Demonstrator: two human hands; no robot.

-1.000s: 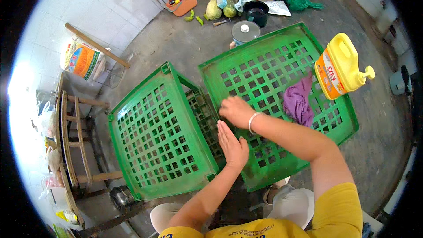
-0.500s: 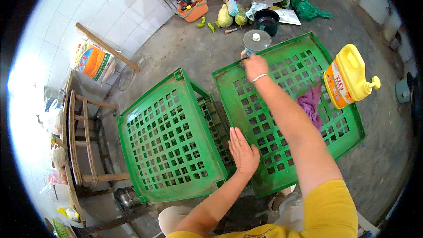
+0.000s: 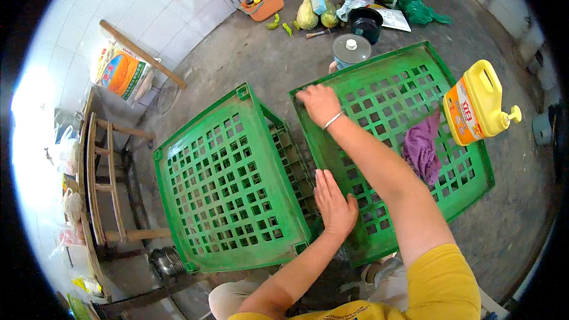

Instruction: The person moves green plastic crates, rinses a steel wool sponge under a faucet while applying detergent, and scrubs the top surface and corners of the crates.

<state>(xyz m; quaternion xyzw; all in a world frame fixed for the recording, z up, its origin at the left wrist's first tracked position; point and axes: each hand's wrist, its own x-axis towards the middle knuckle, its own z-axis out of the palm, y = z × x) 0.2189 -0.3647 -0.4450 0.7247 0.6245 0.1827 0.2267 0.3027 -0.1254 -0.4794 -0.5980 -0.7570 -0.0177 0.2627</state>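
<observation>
My right hand [image 3: 320, 105] is closed and pressed on the far left corner of the right-hand green plastic crate [image 3: 355, 255]. Its fingers curl downward, and what they hold, if anything, is hidden. My left hand [image 3: 336, 206] lies flat on the crate's left edge, fingers stretched out. A crumpled purple cloth [image 3: 422, 149] rests on the crate's grid, to the right of my right forearm. At the crate's right edge stands a yellow pump bottle [image 3: 477, 104] with an orange label. Another green crate [image 3: 222, 184] stands just left of my left hand.
Beyond the crate are a lidded pot [image 3: 351, 50], a black pot [image 3: 365, 24], squashes [image 3: 307, 15] and an orange basket [image 3: 264, 6] on the floor. A wooden rack [image 3: 106, 184] stands at the left, with a steel pot [image 3: 167, 265] near it.
My right hand has slid left and toward me along the crate's far left corner. The left hand stays on the left edge. The whole view has shifted slightly.
</observation>
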